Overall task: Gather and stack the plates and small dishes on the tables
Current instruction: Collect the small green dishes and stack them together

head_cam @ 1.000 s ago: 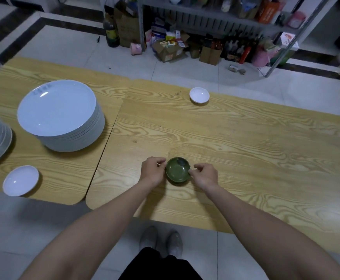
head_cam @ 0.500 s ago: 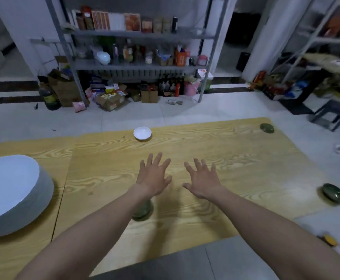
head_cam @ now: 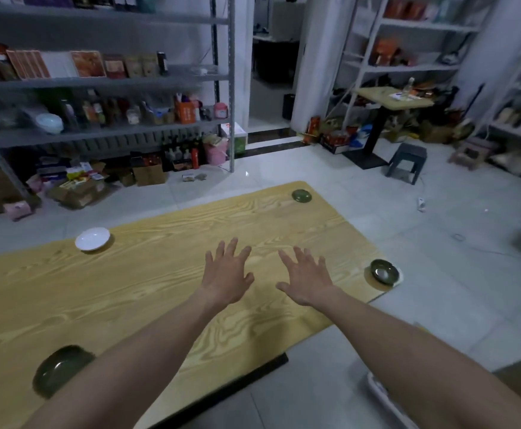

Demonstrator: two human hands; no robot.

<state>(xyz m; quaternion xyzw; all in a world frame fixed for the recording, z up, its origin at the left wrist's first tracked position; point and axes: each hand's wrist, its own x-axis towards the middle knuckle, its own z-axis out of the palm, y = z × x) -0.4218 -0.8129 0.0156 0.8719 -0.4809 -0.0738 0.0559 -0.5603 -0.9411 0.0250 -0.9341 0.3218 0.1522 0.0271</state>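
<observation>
Both of my hands are stretched out over the wooden table (head_cam: 160,292), fingers spread and holding nothing: my left hand (head_cam: 226,275) and my right hand (head_cam: 307,280). A small green dish (head_cam: 59,368) sits on the table near its front edge, to the left of my left forearm. Another green dish (head_cam: 383,270) lies at the table's right corner, right of my right hand. A third green dish (head_cam: 301,195) rests at the far right corner. A small white dish (head_cam: 92,239) sits near the far edge on the left.
Metal shelving (head_cam: 104,88) packed with goods and boxes stands beyond the table. A small round table (head_cam: 393,99) and a grey stool (head_cam: 407,161) stand on the tiled floor at the right. A white object (head_cam: 383,394) lies on the floor near my right forearm.
My hands let go of the green dish, lifted and opened with spread fingers. My view swung up and to the right, so the plate stacks on the left left the frame.
</observation>
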